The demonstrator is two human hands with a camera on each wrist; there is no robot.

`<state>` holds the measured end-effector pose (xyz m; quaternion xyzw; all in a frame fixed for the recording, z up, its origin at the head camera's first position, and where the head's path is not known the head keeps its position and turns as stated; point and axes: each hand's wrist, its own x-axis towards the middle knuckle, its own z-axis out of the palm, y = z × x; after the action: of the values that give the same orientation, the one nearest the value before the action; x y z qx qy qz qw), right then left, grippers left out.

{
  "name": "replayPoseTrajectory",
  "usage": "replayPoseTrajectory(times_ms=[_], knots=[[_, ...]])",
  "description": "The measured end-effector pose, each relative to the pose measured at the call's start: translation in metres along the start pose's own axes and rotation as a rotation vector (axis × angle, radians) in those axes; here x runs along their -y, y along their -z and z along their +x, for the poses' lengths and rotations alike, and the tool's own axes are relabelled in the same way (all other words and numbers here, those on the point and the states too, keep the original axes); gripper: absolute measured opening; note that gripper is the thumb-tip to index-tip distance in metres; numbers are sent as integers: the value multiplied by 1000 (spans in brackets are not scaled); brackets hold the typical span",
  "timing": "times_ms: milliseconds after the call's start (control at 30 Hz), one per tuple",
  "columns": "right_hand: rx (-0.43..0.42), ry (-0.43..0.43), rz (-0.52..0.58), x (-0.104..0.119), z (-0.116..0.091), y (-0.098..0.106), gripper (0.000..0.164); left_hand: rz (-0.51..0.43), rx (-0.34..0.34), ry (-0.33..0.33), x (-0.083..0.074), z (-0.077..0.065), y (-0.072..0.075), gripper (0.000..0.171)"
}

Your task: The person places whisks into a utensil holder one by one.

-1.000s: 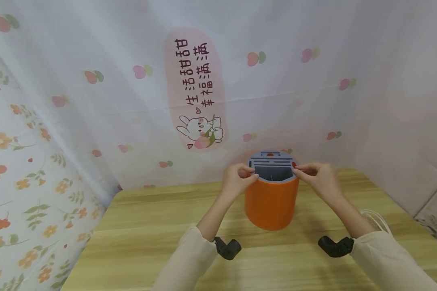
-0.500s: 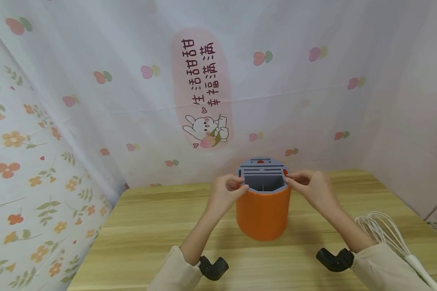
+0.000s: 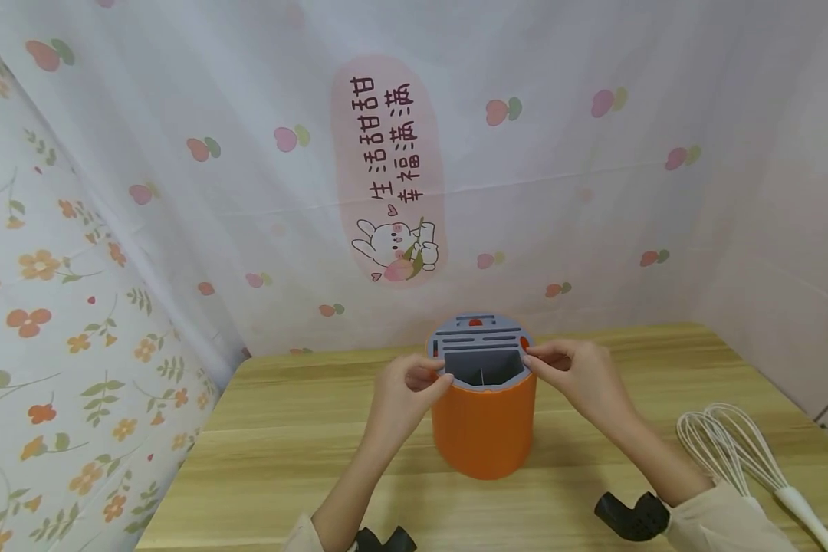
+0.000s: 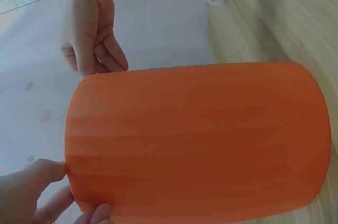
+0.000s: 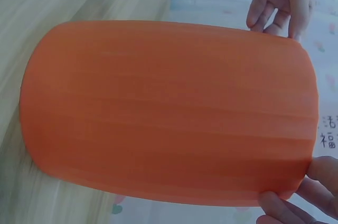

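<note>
An orange utensil holder (image 3: 483, 437) stands upright on the wooden table, its grey slotted top (image 3: 479, 337) facing up. Two dark divided compartments open at the near side of that top. My left hand (image 3: 405, 391) pinches the rim on the left, thumb and fingers at the edge. On the opposite side my right hand (image 3: 578, 379) pinches the rim the same way. Both wrist views are filled by the ribbed orange wall (image 4: 195, 139); the left hand (image 4: 31, 192) and the right hand (image 5: 317, 187) each show at the rim end.
Two white whisks (image 3: 803, 510) lie on the table (image 3: 283, 437) at the right, beside the right forearm. A white patterned curtain (image 3: 545, 192) hangs right behind the table's far edge. Black curved mounts (image 3: 633, 517) sit at both wrists.
The holder has come nearer and leftward, with both hands keeping their pinch on its rim. The head view has shifted a little, and the whisks show more fully at the right.
</note>
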<state>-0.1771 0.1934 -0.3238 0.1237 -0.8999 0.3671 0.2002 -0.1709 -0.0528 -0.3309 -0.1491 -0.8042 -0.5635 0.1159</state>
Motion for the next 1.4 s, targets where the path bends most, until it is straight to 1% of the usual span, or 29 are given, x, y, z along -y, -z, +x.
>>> replayPoseTrajectory(times_ms=[300, 433, 533, 667, 900, 1067, 1233, 1400], knots=[[16, 4, 37, 13, -9, -2, 16, -24, -15, 12, 0, -17, 7, 23], [26, 0, 33, 16, -14, -3, 15, -34, -19, 25, 0, -23, 10, 22], [31, 2, 38, 18, -17, -5, 15, -23, -34, 46, 0, -29, 11, 22], [34, 20, 42, 19, -20, -6, 15, -21, -72, 65, 0, -37, 12, 21], [43, 20, 40, 23, -22, -6, 15, -32, -108, 52, -2, -45, 11, 20], [64, 26, 51, 28, -27, -5, 14, -39, -124, 60, -5, -51, 13, 20], [78, 44, 48, 35, -32, -3, 13, -43, -126, 57, -7, -58, 17, 20], [102, 43, 55, 41, -36, -2, 14, -50, -124, 42, -9, -65, 20, 20]])
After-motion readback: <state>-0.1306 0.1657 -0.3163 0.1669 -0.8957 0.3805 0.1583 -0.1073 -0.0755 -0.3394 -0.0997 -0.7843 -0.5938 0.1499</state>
